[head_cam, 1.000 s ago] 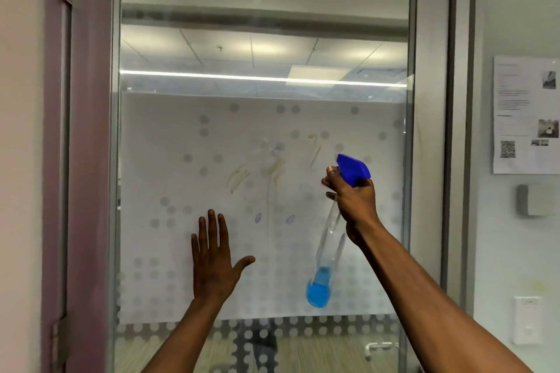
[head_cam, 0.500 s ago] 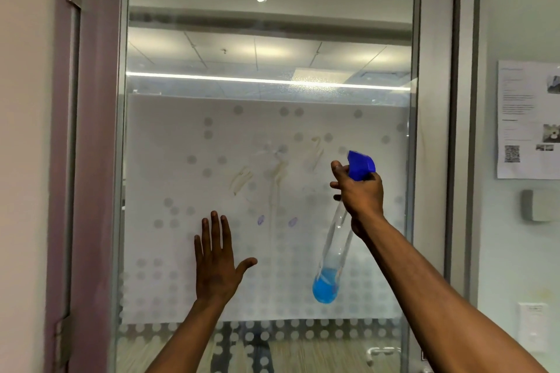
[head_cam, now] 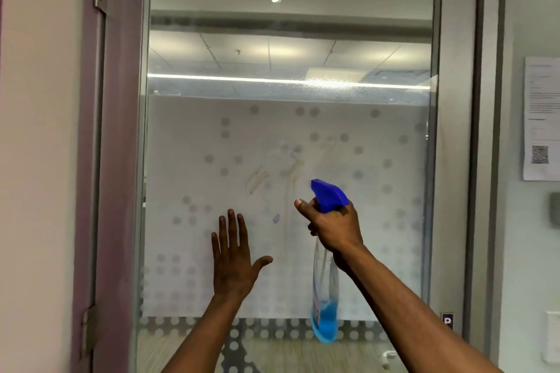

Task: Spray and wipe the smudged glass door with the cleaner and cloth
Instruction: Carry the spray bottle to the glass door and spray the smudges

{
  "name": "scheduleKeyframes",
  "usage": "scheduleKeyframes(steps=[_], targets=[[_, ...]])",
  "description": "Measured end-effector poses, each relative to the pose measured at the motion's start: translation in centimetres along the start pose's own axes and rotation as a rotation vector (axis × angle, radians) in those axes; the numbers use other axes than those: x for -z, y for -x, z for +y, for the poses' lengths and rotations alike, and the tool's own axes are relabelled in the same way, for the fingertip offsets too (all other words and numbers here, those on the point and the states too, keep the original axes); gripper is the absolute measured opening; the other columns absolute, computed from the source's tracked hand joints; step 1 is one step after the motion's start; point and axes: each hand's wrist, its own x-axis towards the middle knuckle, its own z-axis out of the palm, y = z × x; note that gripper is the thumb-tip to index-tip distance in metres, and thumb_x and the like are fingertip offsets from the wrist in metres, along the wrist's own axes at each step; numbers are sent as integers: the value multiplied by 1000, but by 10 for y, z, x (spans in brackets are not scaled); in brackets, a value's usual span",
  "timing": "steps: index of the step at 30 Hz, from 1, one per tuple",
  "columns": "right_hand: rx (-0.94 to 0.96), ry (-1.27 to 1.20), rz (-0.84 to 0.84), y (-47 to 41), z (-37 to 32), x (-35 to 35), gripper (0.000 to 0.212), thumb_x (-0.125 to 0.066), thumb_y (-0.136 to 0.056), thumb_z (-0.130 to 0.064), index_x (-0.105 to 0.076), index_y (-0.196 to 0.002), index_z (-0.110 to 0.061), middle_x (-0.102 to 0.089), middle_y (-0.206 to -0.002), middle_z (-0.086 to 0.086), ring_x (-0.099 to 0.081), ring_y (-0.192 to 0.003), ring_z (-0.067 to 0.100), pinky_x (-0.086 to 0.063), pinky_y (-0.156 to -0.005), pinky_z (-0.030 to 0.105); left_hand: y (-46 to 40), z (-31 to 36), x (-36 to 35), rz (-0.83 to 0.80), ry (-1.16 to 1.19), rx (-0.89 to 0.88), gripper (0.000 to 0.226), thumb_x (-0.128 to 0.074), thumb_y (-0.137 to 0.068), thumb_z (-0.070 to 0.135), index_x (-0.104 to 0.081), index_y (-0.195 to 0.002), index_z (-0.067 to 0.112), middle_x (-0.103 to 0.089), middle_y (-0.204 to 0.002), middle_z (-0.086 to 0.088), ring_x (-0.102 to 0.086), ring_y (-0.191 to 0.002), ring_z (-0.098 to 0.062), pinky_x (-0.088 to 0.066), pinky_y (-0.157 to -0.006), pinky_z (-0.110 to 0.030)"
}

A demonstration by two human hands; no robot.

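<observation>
The glass door [head_cam: 288,136] fills the middle of the view, frosted and dotted in its lower half, with brownish smudges [head_cam: 257,180] near the centre and fine spray droplets higher up. My right hand [head_cam: 333,227] grips a clear spray bottle [head_cam: 325,291] with a blue trigger head and a little blue liquid at the bottom; the nozzle points at the glass just right of the smudges. My left hand [head_cam: 233,263] is spread flat, fingers up, at the glass below the smudges, and I cannot tell whether it touches it. No cloth is in view.
A purple-grey door frame [head_cam: 112,160] with hinges runs down the left, next to a pale wall. A grey frame post [head_cam: 485,145] stands on the right. A paper notice [head_cam: 542,118] with a QR code hangs on the right wall.
My right hand and the bottle have moved left, toward the smudges, with the nozzle now turned at the glass. My left hand stays spread in the same place.
</observation>
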Motion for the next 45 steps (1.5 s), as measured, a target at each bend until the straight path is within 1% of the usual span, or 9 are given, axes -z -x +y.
scheduleKeyframes(steps=[4, 10, 17, 22, 29, 36, 40, 42, 45], targets=[[-3, -25, -3, 16, -2, -14, 28, -84, -82, -28, -62, -68, -20, -61, -60, 0, -60, -60, 19, -56, -67, 37, 0, 2, 2, -17, 8, 11, 124, -43, -77, 86, 20, -158, 16, 27, -167, -8, 17, -157, -30, 0, -127, -51], [22, -62, -169, 36, -1, -20, 21, -84, -83, -28, -68, -90, -17, -69, -76, 2, -69, -68, 17, -53, -58, 17, 1, 2, 4, -7, 28, 5, 123, -46, -78, 84, 21, -157, 17, 28, -167, -7, 18, -157, -29, -1, -128, -51], [0, 100, -18, 56, 25, -12, 22, -83, -82, -29, -64, -74, -21, -63, -60, -2, -61, -58, 16, -61, -67, 42, 2, 4, 6, -12, 20, 8, 124, -46, -79, 84, 21, -157, 16, 28, -166, -8, 19, -156, -30, 0, -128, -50], [36, 186, 125, 66, 36, 4, 23, -82, -82, -35, -66, -89, -20, -69, -76, -3, -65, -69, 15, -50, -63, 23, 4, 5, 9, -20, 27, 11, 125, -51, -78, 82, 21, -157, 17, 29, -166, -7, 20, -156, -29, 1, -127, -49], [-44, 196, 282, 69, 53, 20, 28, -80, -83, -32, -60, -72, -15, -63, -63, 2, -57, -57, 18, -45, -59, 27, 12, -2, 14, -75, 36, -31, 123, -64, -84, 65, 25, -156, 19, 34, -164, -3, 24, -155, -26, -5, -129, -51], [-70, 84, 181, 86, 63, 22, 22, -83, -82, -34, -65, -93, -28, -72, -86, -8, -70, -78, 15, -59, -75, 34, 45, -1, 1, -66, 150, 36, 112, -59, -89, 61, 19, -158, 22, 29, -167, -1, 21, -156, -25, 0, -128, -46], [-173, -67, 156, 100, 77, 31, 21, -84, -81, -32, -71, -96, -25, -75, -85, 0, -73, -74, 26, -63, -70, 41, 86, 25, -7, -87, 325, 107, 94, -53, -87, 68, -15, -161, 24, -12, -170, -1, -6, -158, -23, -16, -126, -42], [-186, -136, 140, 108, 79, 41, 16, -84, -82, -25, -73, -93, -23, -74, -82, 9, -70, -64, 26, -59, -59, 33, 111, 48, -7, -165, 484, 183, 82, -51, -85, 75, -40, -151, 29, -36, -161, -1, -24, -154, -20, -26, -123, -40], [-154, -188, 106, 121, 79, 60, 14, -82, -84, -16, -73, -94, -17, -67, -74, 19, -62, -56, 23, -55, -54, 25, 149, 85, 7, -356, 758, 243, 80, -44, -75, 88, -57, -135, 37, -56, -144, 9, -46, -140, -11, -41, -113, -29]])
